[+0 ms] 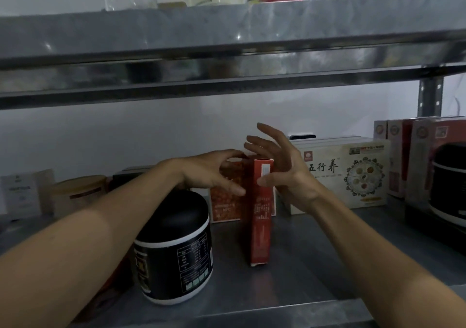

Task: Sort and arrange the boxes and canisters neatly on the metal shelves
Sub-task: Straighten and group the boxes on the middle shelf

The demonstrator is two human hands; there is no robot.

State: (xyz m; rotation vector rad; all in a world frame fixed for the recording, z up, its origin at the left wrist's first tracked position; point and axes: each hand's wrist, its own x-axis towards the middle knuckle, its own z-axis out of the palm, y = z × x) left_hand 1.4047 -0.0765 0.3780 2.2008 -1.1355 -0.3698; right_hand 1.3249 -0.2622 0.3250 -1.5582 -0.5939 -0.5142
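Observation:
A tall red box (pixel 261 216) stands upright, narrow side toward me, in the middle of the metal shelf (pixel 315 264). Behind it stands an orange-red patterned box (pixel 227 201). My left hand (pixel 211 173) hovers at the upper left of these boxes with fingers spread, thumb near the red box's left edge. To the right of the red box, my right hand (pixel 282 166) is open with fingers fanned and its thumb close to the box's top; neither hand grips anything. A black canister with a white band (pixel 176 247) sits under my left forearm.
A wide cream box with Chinese characters (pixel 348 173) lies right of my right hand. Red-and-white boxes (pixel 403 156) and a large black-printed box (pixel 443 181) stand far right. At left are a wooden-lidded jar (pixel 78 194) and a white card (pixel 21 191). The upper shelf (pixel 227 40) hangs low overhead with bottles on it.

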